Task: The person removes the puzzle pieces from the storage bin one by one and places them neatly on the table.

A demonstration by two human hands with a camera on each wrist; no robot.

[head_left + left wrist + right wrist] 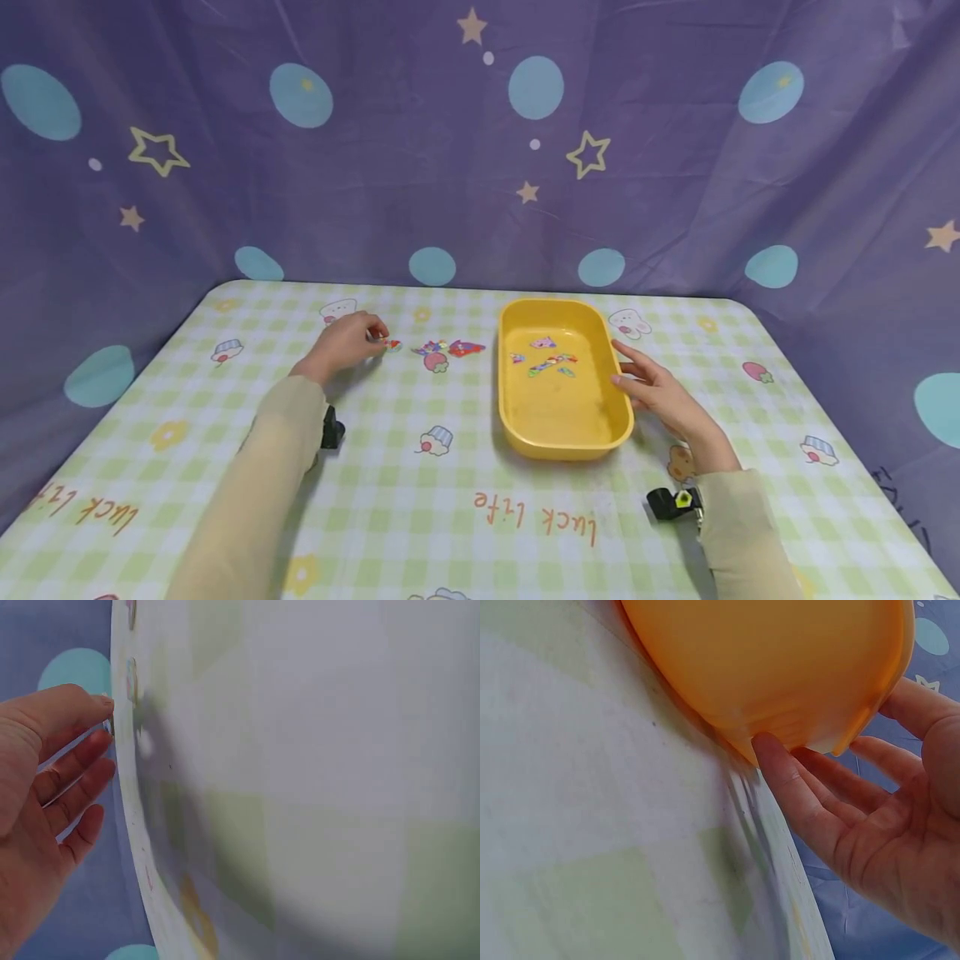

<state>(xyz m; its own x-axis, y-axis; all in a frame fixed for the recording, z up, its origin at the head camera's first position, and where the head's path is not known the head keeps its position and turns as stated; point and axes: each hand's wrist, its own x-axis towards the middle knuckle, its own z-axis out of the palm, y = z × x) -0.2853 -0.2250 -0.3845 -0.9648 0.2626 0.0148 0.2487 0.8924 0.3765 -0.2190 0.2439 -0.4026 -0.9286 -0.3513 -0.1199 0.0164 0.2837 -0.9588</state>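
My left hand (348, 342) is over the back left of the table, pinching a small colourful flat piece (393, 344) between thumb and forefinger. The left wrist view shows this piece (110, 724) mostly hidden by the fingertips, the other fingers loosely bent. More bright pieces lie to its right, a patterned one (431, 347) and a red one (467, 348). My right hand (660, 392) holds the right side of a yellow plastic tray (566, 417). In the right wrist view, its fingers (780, 761) touch the tray's wall. Several colourful pieces (553, 363) lie inside the tray.
A green-and-white checked cloth (375, 517) with printed cakes, strawberries and lettering covers the table. Behind it hangs a purple curtain (420, 167) with stars and blue dots. A small black camera (671, 503) sits by the right wrist, another (332, 429) by the left.
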